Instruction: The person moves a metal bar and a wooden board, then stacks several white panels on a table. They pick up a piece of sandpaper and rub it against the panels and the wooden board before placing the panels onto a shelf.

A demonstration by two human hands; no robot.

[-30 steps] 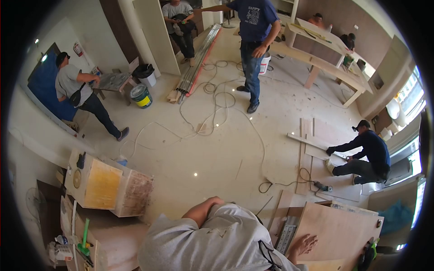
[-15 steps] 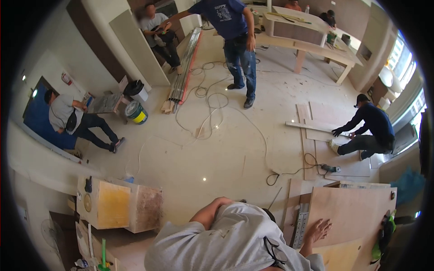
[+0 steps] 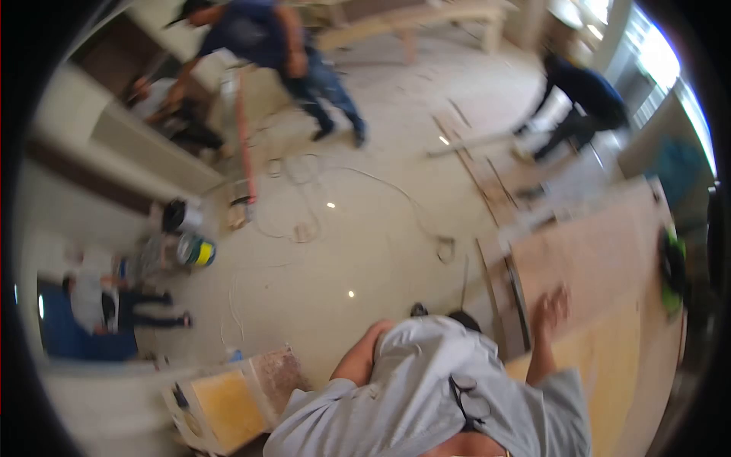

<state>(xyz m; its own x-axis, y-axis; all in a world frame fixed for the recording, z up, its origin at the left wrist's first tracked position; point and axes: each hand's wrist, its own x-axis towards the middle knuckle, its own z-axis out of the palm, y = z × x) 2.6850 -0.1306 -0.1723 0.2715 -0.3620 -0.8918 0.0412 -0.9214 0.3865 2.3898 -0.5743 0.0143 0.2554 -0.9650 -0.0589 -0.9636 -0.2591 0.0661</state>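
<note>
My right hand (image 3: 551, 308) is blurred, with its fingers apart over the large plywood sheet (image 3: 594, 259) on my right. It appears to rest on the sheet near its left edge and grips nothing that I can see. Just left of it, a narrow dark metal strip (image 3: 517, 305) runs along the board's edge. My left arm (image 3: 362, 354) bends in front of my body, and the hand itself is hidden by my grey shirt (image 3: 426, 365). Eyeglasses (image 3: 466, 402) hang at my collar.
At lower left stands a wooden box with a yellow panel (image 3: 228, 407). Cables (image 3: 365, 172) lie loose across the floor. A person in dark clothes (image 3: 579, 95) bends over boards at right; another in a blue shirt (image 3: 251, 30) stands near long metal profiles. A bucket (image 3: 196, 250) stands left.
My view has swung and blurred, shifting the room in the frame. The blue-shirted person now leans towards the seated person. My right hand stays over the plywood.
</note>
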